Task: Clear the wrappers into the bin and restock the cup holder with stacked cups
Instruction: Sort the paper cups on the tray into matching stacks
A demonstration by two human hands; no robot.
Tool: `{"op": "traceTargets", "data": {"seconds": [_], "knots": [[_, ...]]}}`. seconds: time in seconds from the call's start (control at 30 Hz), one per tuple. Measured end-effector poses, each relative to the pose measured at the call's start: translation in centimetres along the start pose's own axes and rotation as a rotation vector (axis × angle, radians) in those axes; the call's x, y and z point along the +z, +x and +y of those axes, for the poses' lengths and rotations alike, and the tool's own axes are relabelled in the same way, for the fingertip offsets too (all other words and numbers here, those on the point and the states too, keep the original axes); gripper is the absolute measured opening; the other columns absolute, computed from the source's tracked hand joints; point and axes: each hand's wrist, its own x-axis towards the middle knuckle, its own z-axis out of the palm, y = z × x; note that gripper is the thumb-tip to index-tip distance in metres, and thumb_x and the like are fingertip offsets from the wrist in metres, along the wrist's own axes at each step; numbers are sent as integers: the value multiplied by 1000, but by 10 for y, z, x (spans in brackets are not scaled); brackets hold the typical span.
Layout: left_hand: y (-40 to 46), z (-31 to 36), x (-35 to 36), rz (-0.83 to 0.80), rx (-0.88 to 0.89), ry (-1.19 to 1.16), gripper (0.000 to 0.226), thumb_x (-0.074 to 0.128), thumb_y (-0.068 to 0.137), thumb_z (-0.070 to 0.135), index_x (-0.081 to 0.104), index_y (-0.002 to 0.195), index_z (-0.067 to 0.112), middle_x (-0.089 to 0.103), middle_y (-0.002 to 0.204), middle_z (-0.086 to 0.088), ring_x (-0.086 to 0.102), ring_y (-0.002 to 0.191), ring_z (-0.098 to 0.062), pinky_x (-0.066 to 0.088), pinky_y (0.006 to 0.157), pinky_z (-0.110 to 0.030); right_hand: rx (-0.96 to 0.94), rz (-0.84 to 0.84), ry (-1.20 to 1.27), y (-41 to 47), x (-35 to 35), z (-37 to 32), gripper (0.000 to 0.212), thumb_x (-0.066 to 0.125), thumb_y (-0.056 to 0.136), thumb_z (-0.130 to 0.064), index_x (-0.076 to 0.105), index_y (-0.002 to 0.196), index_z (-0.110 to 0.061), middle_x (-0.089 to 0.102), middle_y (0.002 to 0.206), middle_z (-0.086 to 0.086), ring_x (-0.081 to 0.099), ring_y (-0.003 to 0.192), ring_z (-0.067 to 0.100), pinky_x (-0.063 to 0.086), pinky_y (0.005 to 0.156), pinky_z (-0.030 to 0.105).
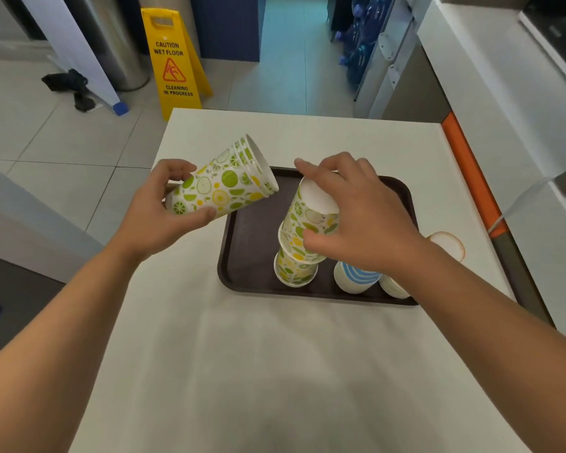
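Note:
My left hand (pixel 164 210) grips a nested stack of lime-and-lemon printed paper cups (pixel 223 181), tilted with the rims pointing up and to the right, above the left edge of a dark brown tray (pixel 249 250). My right hand (pixel 356 217) closes around an upside-down citrus cup (pixel 311 220) that sits on top of another inverted citrus cup (pixel 294 269) on the tray. To the right of them on the tray stand an inverted blue-striped cup (pixel 353 279) and a plain white cup (pixel 394 287), partly hidden by my right wrist.
The tray lies on a white table (pixel 242 354). A round brown-rimmed object (pixel 448 245) lies right of my wrist. A yellow wet-floor sign (pixel 174 60) stands beyond the table's far edge. A white counter with an orange strip (pixel 471 171) runs along the right.

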Motion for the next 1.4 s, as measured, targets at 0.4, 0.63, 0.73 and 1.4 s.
{"op": "traceTargets", "data": {"seconds": [0.4,0.63,0.73,1.4], "knots": [[-25,35,-13,-40,87,-145,50,83,60,35,59,104,39,64,110,8,69,92,-7,59,67,-21,280,-118,215,-30,84,11,89,74,76,-10,23,148,-19,27,151,4,35,137,25,39,105,40],[-15,62,-2,-97,144,132,56,88,64,30,57,110,30,61,115,1,65,94,-9,56,66,-15,316,95,331,-55,45,10,79,75,78,-20,33,144,-26,34,145,-6,37,126,1,30,94,11],[-4,79,11,-162,215,304,59,78,57,45,57,111,30,59,108,7,62,93,-13,56,73,-26,351,167,388,-68,31,14,72,76,78,-22,39,139,-28,39,138,-9,40,115,-3,36,93,15],[-8,35,143,-304,172,239,92,87,63,28,38,140,23,48,133,12,45,121,-15,37,99,-23,512,240,475,-95,45,51,69,76,78,-22,41,137,-24,42,135,-6,41,118,5,36,100,23]]}}
